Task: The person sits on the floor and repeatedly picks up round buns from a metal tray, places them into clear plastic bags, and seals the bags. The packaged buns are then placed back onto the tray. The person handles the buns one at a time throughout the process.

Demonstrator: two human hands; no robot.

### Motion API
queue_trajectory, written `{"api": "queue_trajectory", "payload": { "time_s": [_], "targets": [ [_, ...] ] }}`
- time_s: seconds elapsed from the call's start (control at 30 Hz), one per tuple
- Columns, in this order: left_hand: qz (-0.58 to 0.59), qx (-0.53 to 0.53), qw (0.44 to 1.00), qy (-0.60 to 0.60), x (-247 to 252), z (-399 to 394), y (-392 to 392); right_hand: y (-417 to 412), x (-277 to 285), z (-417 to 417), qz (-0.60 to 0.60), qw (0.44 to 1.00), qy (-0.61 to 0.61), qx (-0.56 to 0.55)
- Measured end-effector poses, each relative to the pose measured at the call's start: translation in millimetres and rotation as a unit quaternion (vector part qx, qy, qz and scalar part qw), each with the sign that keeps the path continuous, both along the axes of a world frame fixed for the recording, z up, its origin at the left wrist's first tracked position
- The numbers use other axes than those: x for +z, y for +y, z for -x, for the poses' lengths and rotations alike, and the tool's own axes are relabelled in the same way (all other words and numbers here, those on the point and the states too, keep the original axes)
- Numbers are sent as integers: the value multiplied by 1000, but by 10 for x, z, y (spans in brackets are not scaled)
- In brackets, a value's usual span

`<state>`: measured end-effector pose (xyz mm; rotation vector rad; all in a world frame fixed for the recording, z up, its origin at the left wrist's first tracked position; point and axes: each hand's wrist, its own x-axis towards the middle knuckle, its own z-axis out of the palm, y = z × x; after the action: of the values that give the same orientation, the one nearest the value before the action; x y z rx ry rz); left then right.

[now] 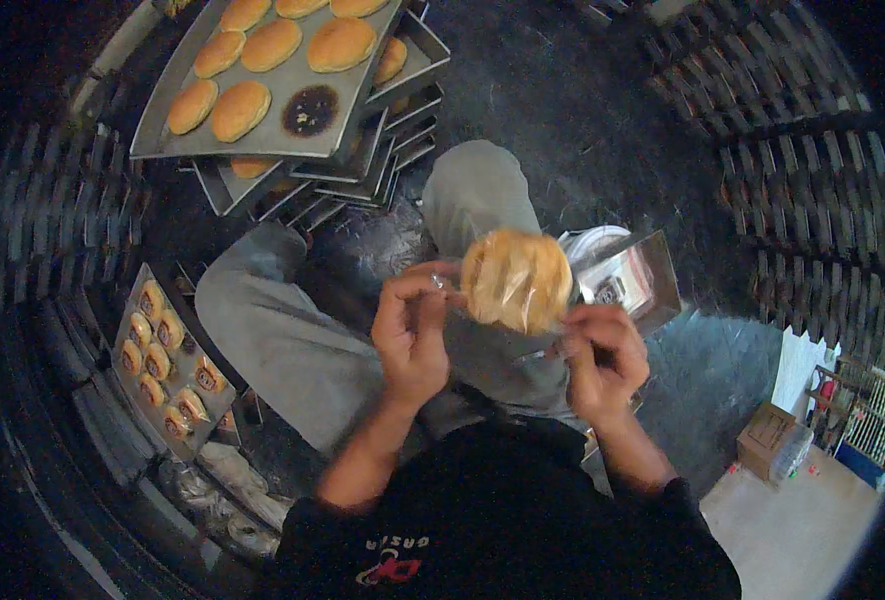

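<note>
A round bread bun [516, 279] in a clear plastic bag hangs over my lap, slightly blurred. My left hand [416, 326] pinches the bag at its left side. My right hand [606, 358] pinches it at the lower right corner. Just beyond my right hand is a metal tray [661, 262] with a stack of printed plastic bags [613, 289] on it. Unwrapped golden buns [271, 45] lie on a large metal baking tray [187, 150] at the upper left, which has a dark round patch in one spot.
More baking trays [382, 161] are stacked crookedly under the top one. To my left, another tray [195, 431] carries several wrapped buns [156, 361]. Dark slatted racks or crates [795, 187] stand along the right. A cardboard box [769, 439] sits on the floor at the lower right.
</note>
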<state>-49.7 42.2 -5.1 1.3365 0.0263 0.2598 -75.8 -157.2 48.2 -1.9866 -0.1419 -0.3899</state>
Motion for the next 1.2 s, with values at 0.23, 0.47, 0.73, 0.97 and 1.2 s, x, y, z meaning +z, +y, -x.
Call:
{"api": "queue_trajectory", "payload": {
  "time_s": [0.23,0.47,0.73,0.97,1.2],
  "targets": [
    [-6,26,999,27,65,110,63,-3,23,32,-100,981,162,-25],
    [1,18,991,134,140,38,62,-28,68,71,-209,943,246,-77],
    [-37,-30,989,143,255,-109,-6,-15,210,-24,-198,961,154,-112],
    [-241,-27,948,205,-344,300,-252,-216,-804,663,-245,884,337,-213],
    [129,76,958,244,-447,74,178,589,-385,-38,-129,979,138,77]
  ]
}}
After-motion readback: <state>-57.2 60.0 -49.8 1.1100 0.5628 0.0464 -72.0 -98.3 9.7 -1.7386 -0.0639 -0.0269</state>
